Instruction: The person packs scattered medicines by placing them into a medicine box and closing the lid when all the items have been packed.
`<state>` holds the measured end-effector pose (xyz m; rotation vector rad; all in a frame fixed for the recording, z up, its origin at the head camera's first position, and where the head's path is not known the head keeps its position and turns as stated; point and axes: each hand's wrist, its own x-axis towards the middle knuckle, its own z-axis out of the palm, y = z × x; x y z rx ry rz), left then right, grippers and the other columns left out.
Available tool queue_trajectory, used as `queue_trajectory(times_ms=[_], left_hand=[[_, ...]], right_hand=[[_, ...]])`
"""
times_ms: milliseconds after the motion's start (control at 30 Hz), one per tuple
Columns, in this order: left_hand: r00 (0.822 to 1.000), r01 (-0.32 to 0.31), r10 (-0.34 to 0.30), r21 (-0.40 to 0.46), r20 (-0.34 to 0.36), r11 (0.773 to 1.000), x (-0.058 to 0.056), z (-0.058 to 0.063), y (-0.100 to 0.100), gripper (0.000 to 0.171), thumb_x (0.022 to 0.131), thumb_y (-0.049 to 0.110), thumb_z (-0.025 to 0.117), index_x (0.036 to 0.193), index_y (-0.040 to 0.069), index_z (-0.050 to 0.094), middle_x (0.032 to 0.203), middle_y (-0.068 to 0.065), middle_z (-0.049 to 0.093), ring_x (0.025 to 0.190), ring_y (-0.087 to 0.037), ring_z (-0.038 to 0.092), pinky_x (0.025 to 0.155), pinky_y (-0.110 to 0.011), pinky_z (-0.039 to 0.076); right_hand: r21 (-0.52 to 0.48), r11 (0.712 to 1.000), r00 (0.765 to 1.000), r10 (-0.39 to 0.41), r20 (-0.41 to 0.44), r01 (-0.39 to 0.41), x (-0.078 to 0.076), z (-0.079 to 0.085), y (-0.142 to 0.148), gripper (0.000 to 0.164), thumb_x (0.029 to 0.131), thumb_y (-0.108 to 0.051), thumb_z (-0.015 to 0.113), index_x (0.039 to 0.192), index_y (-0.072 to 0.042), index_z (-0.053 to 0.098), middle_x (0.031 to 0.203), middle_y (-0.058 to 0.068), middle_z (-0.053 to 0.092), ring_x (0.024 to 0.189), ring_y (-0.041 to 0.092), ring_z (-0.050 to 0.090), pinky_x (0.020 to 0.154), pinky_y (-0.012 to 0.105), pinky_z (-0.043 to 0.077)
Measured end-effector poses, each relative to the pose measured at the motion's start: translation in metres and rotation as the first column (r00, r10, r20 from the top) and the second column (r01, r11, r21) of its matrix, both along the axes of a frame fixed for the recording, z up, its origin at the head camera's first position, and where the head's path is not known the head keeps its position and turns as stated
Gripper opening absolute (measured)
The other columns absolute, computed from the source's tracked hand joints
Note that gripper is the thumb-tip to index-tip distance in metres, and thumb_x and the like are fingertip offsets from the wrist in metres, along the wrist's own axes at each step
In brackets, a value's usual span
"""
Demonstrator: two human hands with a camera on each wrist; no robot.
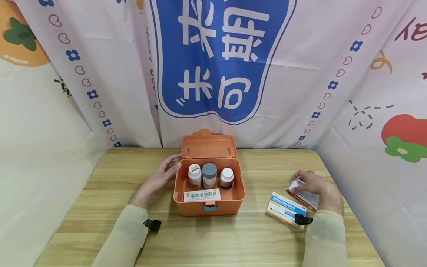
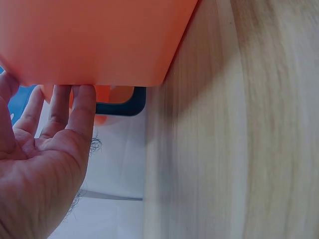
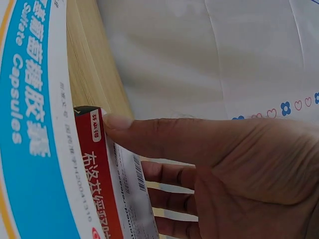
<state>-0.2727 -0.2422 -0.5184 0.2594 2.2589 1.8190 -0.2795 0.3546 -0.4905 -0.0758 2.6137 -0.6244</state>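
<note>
At the back left corner of an orange medicine box [image 1: 186, 208], my left hand [image 1: 159, 181] touches the rim with thumb and fingertips. Its fingers [image 2: 79, 112] are extended against the box's rear edge in the left wrist view. The lid [image 1: 210, 145] stands raised behind. Inside are two white-capped bottles, a grey-capped bottle [image 1: 209, 174] and a white capsule carton [image 1: 202, 195]. On the right, my right hand [image 1: 315, 185] pinches a red and white medicine carton [image 3: 97, 159] between thumb and fingers. A blue and white capsule carton [image 1: 283, 209] lies on the table beside it.
The wooden table [image 1: 207, 244] meets a white printed curtain [image 1: 283, 111] at its back edge, close behind the raised lid. More printed cloth hangs along the left and right sides. Below the box in the left wrist view shows a dark handle [image 2: 127, 105].
</note>
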Motion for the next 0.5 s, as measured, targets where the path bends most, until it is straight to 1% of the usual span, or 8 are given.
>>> queue_trajectory(times_ms=[100,167,233,333,400,500], left_hand=[[1.0,-0.003,0.003,-0.003,0.002,1.0,0.0,0.0,0.0,0.061,0.127,0.034,0.055,0.183,0.016,0.039,0.161,-0.027,0.058,0.152,-0.036,0.061,0.134,-0.065,0.051],[1.0,-0.005,0.005,-0.004,0.002,1.0,0.0,0.0,0.0,0.061,0.127,0.034,0.055,0.183,0.015,0.039,0.16,-0.027,0.058,0.152,-0.036,0.061,0.134,-0.065,0.051],[1.0,-0.004,0.004,-0.004,0.002,1.0,0.0,0.0,0.0,0.061,0.127,0.034,0.055,0.183,0.015,0.039,0.16,-0.026,0.058,0.152,-0.036,0.061,0.134,-0.065,0.051],[1.0,-0.003,0.003,-0.004,0.003,1.0,0.0,0.001,0.0,0.061,0.127,0.034,0.055,0.183,0.015,0.039,0.16,-0.027,0.058,0.151,-0.036,0.061,0.134,-0.065,0.051],[1.0,-0.003,0.003,-0.005,0.004,1.0,0.0,0.001,0.0,0.061,0.127,0.034,0.055,0.183,0.016,0.039,0.16,-0.027,0.058,0.151,-0.036,0.062,0.134,-0.065,0.051],[1.0,-0.002,0.002,-0.008,0.003,1.0,0.0,0.001,0.0,0.061,0.127,0.035,0.055,0.183,0.015,0.039,0.16,-0.028,0.059,0.151,-0.037,0.062,0.134,-0.065,0.051]], right_hand=[[0.01,1.0,1.0,0.02,0.003,-0.02,0.0,0.0,-0.001,0.049,0.1,-0.041,0.093,0.135,-0.017,0.07,0.148,0.037,0.055,0.126,0.05,0.056,0.112,0.068,0.048],[0.023,1.0,1.0,0.013,0.011,-0.013,-0.001,0.001,-0.002,0.051,0.099,-0.042,0.094,0.137,-0.018,0.07,0.151,0.037,0.054,0.128,0.051,0.057,0.114,0.07,0.048],[0.034,0.999,1.0,0.025,0.018,-0.026,0.0,0.001,-0.004,0.055,0.099,-0.042,0.094,0.14,-0.016,0.069,0.154,0.042,0.051,0.129,0.056,0.056,0.115,0.076,0.048],[0.046,0.999,0.999,-0.008,0.031,0.006,0.001,0.002,-0.008,0.053,0.101,-0.034,0.092,0.143,-0.015,0.068,0.159,0.041,0.048,0.133,0.057,0.054,0.119,0.08,0.045],[0.045,0.999,0.999,-0.01,0.034,0.009,0.002,0.003,-0.011,0.051,0.102,-0.031,0.091,0.143,-0.013,0.067,0.159,0.043,0.047,0.132,0.058,0.054,0.118,0.08,0.045],[0.038,0.999,0.999,-0.022,0.026,0.021,0.003,0.006,-0.014,0.046,0.102,-0.027,0.091,0.139,-0.012,0.068,0.156,0.041,0.049,0.129,0.056,0.055,0.115,0.077,0.047]])
